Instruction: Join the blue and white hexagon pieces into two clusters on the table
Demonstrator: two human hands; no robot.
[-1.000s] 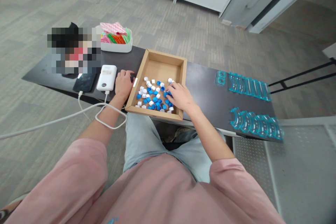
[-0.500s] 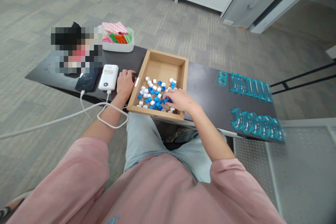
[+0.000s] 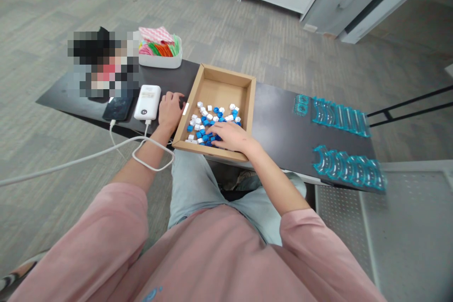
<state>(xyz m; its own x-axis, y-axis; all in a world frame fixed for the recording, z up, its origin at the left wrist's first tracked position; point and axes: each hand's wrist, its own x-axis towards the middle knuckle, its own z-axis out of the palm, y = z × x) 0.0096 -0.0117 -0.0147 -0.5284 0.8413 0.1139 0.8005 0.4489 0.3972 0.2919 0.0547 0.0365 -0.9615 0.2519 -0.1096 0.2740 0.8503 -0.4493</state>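
Note:
A shallow cardboard tray [image 3: 226, 82] lies on the black table [image 3: 272, 113] and holds several small blue and white pieces [image 3: 208, 118]. My right hand [image 3: 228, 135] is inside the tray at its near side, fingers stretched out flat and resting on the blue pieces. My left hand [image 3: 170, 111] rests on the table against the tray's left wall, fingers curled, and whether it holds anything is hidden.
A white power bank [image 3: 147, 102] and a dark phone [image 3: 118, 107] lie left of my left hand, with white cables [image 3: 116, 148] hanging off the near edge. A white tub of coloured packets [image 3: 159, 49] stands behind. Two rows of teal curved pieces [image 3: 339, 115] line the table's right end.
My right hand has slid leftward across the tray, from its right side onto the blue pieces near the middle. The left hand has stayed put.

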